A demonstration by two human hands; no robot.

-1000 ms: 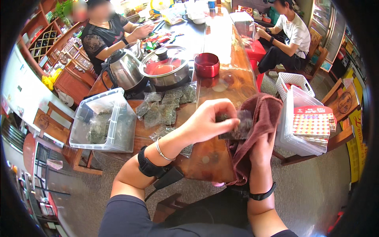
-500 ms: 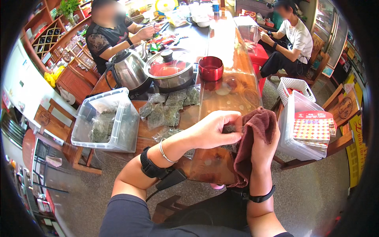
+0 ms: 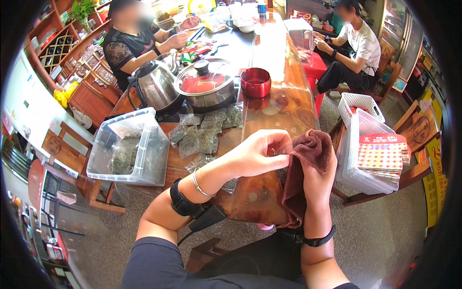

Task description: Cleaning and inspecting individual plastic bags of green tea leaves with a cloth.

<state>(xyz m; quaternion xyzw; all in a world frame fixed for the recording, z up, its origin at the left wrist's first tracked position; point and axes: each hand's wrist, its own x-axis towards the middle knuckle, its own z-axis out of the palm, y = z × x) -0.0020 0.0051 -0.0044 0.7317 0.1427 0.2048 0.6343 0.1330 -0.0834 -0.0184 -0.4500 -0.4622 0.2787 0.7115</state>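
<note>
Over the near end of the wooden table, my right hand (image 3: 318, 180) grips a dark brown cloth (image 3: 293, 197), which hangs down past the wrist. My left hand (image 3: 260, 155) is closed beside it, fingers curled and the thumb pointing at the cloth. Whatever its fingertips pinch, if anything, is hidden. Several clear packets of dark dried leaves (image 3: 207, 132) lie on the table beyond my left forearm. To their left a clear plastic bin (image 3: 154, 156) contains more such packets.
A steel kettle (image 3: 156, 86), a glass-lidded pot (image 3: 207, 98) and a red metal bowl (image 3: 256, 86) stand farther up the table. On the right are a clear box (image 3: 353, 166) of patterned cards and a white basket (image 3: 368, 108). Two people (image 3: 130, 45) (image 3: 358, 48) sit beyond.
Both hands and the cloth have shifted slightly left, and the cloth's top has folded differently over my right hand. The person at the left has raised one hand.
</note>
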